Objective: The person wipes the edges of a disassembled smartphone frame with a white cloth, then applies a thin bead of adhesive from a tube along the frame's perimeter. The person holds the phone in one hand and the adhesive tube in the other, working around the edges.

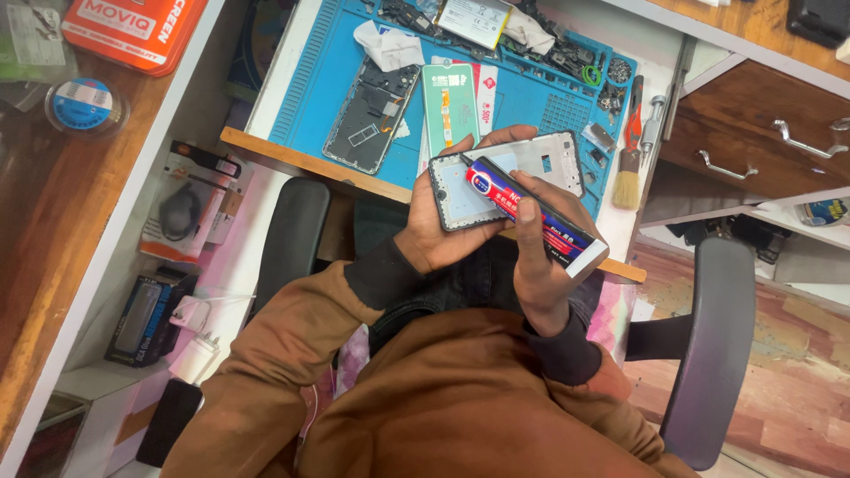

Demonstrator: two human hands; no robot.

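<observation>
Person is sitting in a black office chair (708,354), leaning over the desk (310,150), which is carrying a blue repair mat (522,97) crowded with parts. On the mat: an opened phone body (370,117) with its insides showing, a green-backed screen panel (449,104), a battery (474,19), a brush (628,177), and small loose bits along the far rim.

Left hand (443,232) is cupping a phone frame (460,190) from below, fingers (505,137) curled round its far edge, holding it over the lap and just past the desk edge, not resting on anything. Right hand (536,265) is gripping a glue tube (531,215), fingers closed round its body, thumb on top, nozzle end lying on the frame's near corner.

Risks, as I judge them: squeezing too hard is likely to flood the frame channel and smear adhesive onto the fingers. The frame is hanging unsupported, so a slip could drop it to the floor. A white frame (553,159) sits right behind the hands; a stray elbow or drip could foul it.
</observation>
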